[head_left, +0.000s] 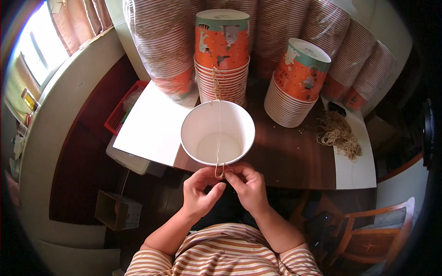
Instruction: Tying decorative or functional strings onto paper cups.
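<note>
A white paper bucket [189,133] stands with its open mouth facing up at the near edge of the table. A thin tan string [218,138] crosses its mouth from the far rim to the near rim and forms a small loop there. My left hand [201,191] is closed by the near rim, its curled fingers on the string. Beside it, my right hand [248,187] pinches the string between thumb and forefinger. The fingertips under the rim are partly hidden.
Upside-down orange-and-green bucket stacks [222,48] [299,69] stand behind, the left one with string hanging down it. Plastic-wrapped stacks [159,41] line the back. A string bundle [340,133] lies right. A red basket [119,110] is left; a wooden chair [377,230] stands lower right.
</note>
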Demonstrator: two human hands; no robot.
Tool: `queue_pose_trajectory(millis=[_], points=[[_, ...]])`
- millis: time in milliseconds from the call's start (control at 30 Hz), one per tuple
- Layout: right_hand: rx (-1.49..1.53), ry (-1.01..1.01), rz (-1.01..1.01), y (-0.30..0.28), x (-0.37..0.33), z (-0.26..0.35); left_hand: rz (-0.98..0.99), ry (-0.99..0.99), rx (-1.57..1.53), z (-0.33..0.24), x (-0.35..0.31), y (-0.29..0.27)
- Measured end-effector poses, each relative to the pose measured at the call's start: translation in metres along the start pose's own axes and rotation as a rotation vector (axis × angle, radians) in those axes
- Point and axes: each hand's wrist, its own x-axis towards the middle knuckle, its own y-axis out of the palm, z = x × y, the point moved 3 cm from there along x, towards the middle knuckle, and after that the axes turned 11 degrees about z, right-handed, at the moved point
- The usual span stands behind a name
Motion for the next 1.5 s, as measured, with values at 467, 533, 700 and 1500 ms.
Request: queue_pose_trajectory(millis=[467, 533, 700, 1500], points=[[-0.494, -0.263, -0.107, 0.000, -0.003, 0.015, -0.026, -0.258, 0.128, -0.010, 0.009, -0.004], [-0.520, -0.269, -0.114, 0.000, -0.003, 0.017, -0.007, -0.265, 0.017, -0.009, 0.009, -0.007], [-0.476, -0.267, -0.123, -0.002, -0.002, 0.020, -0.024, -0.266, -0.043, -0.009, 0.008, -0.009], [-0.207, -0.148, -0.087, 0.001, -0.004, -0.013, -0.088, -0.249, -0.037, 0.008, -0.007, -0.008]])
